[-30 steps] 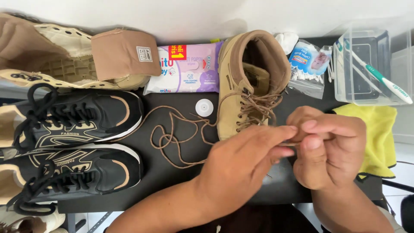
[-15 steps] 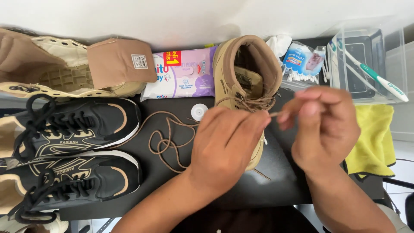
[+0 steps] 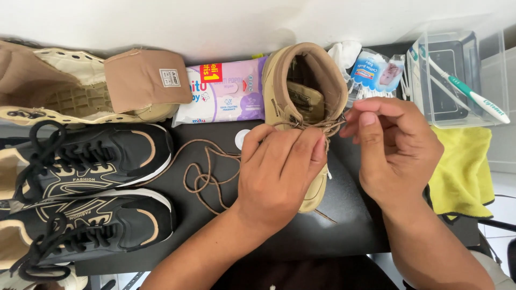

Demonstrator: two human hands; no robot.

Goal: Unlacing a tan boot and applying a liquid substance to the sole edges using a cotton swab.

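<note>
At frame centre we press our left hand (image 3: 279, 172), fingers curled shut, over the tan suede lace-up boot (image 3: 301, 102) while our right hand (image 3: 395, 153) pinches its brown cord lace (image 3: 207, 174) at the top eyelets, much slack lying loose leftward.

Flat purple-and-white soft plastic wipes pack (image 3: 223, 91) with red-yellow sticker (image 3: 211, 72) lying left of the tan boot, small blue-white cotton bud bag (image 3: 376, 75) right, white square label (image 3: 170, 77) on brown boot tongue.
</note>
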